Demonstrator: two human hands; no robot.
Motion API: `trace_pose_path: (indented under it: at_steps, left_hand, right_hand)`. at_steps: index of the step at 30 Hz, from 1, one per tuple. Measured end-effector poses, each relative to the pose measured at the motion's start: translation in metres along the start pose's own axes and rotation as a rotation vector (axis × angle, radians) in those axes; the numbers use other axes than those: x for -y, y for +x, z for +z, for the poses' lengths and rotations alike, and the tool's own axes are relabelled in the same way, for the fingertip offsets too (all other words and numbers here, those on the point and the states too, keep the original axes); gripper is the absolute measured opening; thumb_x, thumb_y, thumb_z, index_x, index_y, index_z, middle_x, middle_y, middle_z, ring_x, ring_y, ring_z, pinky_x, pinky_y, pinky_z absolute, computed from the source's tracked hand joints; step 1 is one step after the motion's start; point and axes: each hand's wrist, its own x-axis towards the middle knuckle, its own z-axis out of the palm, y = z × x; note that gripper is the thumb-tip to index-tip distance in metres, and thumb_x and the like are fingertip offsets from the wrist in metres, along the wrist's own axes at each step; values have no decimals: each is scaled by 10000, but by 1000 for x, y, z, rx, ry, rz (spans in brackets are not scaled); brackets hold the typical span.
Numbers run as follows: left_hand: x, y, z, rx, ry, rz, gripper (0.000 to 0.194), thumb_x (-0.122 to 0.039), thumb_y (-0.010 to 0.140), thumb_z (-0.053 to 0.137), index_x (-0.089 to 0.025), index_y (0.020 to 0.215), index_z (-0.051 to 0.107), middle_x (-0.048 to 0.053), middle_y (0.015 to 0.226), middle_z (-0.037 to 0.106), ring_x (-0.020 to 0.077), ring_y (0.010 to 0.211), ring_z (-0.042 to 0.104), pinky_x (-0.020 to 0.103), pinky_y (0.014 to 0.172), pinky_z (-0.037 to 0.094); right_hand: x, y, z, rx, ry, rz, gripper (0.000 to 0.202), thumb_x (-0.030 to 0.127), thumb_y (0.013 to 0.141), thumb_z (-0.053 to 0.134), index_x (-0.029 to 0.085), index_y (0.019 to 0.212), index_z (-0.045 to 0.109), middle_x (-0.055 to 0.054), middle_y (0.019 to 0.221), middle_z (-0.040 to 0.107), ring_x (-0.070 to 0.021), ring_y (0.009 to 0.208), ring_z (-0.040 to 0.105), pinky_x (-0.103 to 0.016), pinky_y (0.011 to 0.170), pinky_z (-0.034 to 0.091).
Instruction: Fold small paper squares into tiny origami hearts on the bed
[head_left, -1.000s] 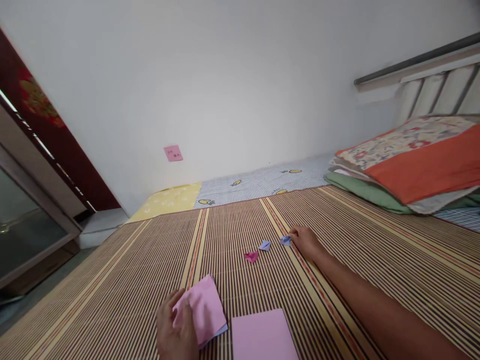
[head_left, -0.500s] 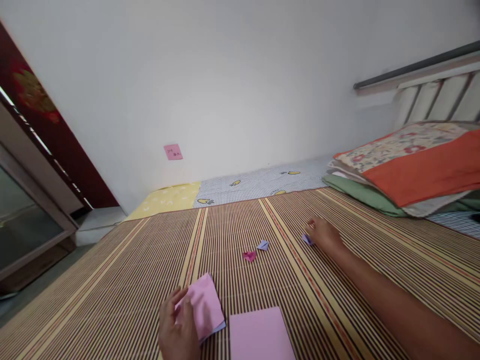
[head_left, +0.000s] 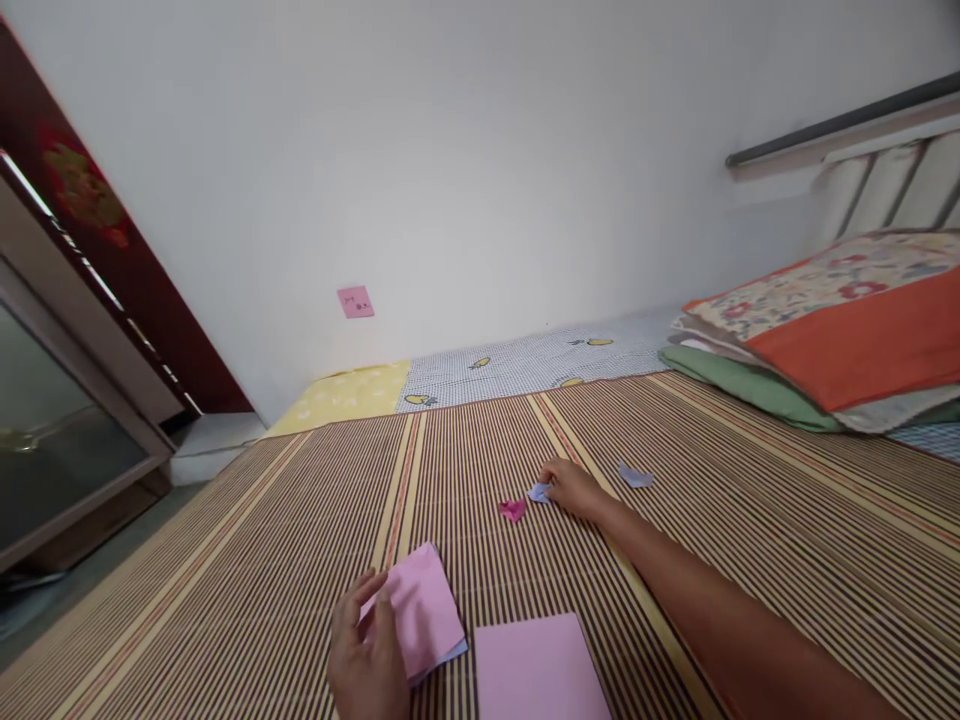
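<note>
Facing white wall [head_left: 450,180], striped mat [head_left: 337,500] below, right hand [head_left: 574,489] pinching blue paper [head_left: 538,492], left hand [head_left: 369,650] loosely spread

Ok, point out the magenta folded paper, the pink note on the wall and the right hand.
magenta folded paper [head_left: 514,510], head view, middle
pink note [head_left: 355,302], head view, center of its face
right hand [head_left: 574,489], head view, back of hand

Mat [head_left: 300,560]: ribbed, woven-looking. Sheet [head_left: 540,665]: paper, matt, smooth. Quilt [head_left: 862,345]: cloth. Wall [head_left: 480,180]: matt.
</note>
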Motion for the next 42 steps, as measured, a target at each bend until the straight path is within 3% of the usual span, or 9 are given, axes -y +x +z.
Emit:
trace_pose_path:
  at_steps: [4,6,8,12,17,25,28,35,42]
  left_hand:
    - [0,0,2,-3,-27,19,382,-522,812,603,-192,963,720,129,1213,687,351,1163,645,473,945,549]
    - [-1,-1,3,-3,-44,32,384,-521,808,600,-187,954,722,132,1192,693,349,1146,653,469,925,561]
    - [-3,-2,3,-1,-51,30,380,-514,809,588,-184,942,722,136,1183,696,346,1133,658,464,914,568]
    - [-6,-4,2,37,-14,-35,368,-505,830,573,-199,963,728,124,1222,693,347,1157,652,469,928,567]
    - [-4,-4,2,47,-30,-46,357,-502,833,570,-208,961,726,121,1245,689,354,1201,633,499,985,538]
    - [0,-1,-2,42,15,-20,366,-507,842,558,-213,987,720,108,1192,722,347,1153,659,461,938,556]
    - [0,0,-3,35,45,-35,362,-511,837,558,-223,981,723,100,1191,721,349,1155,654,462,938,552]
    - [-2,1,0,56,37,-28,360,-514,812,566,-218,945,721,102,1154,729,347,1135,658,464,959,540]
    - [-9,-7,4,18,20,-4,358,-525,812,567,-225,929,726,85,1156,732,338,1140,658,436,925,552]
  right_hand:
    - [1,-25,-5,-55,21,-55,195,295,980,659,150,1110,665,-67,1139,674,-225,991,666,-425,866,561]
    - [5,-42,-8,-72,42,-103,20,166,939,656,151,931,666,-42,1032,662,-216,971,639,-394,870,524]
    - [8,-60,-10,-74,70,-153,175,23,858,606,186,805,642,-28,947,638,-205,952,617,-334,864,486]
    - [12,-84,-16,-129,125,-151,252,1,843,476,218,796,595,-39,895,617,-205,875,599,-296,805,467]
    - [10,-82,-17,-178,178,-89,254,77,884,476,210,1040,626,-71,1033,662,-200,886,645,-282,773,494]
    - [12,-77,-12,-212,148,-55,181,83,849,541,209,827,669,-44,879,699,-211,848,669,-282,763,488]
    - [-7,-91,-36,-270,106,-3,158,131,877,546,225,843,668,-39,889,709,-211,842,673,-281,762,491]
    - [-96,-119,-119,-482,-115,298,147,137,845,527,222,761,612,-108,835,688,-272,788,641,-346,727,436]
    - [-128,-107,-126,-370,-243,386,186,88,862,530,187,768,655,-105,855,720,-232,742,638,-302,619,355]
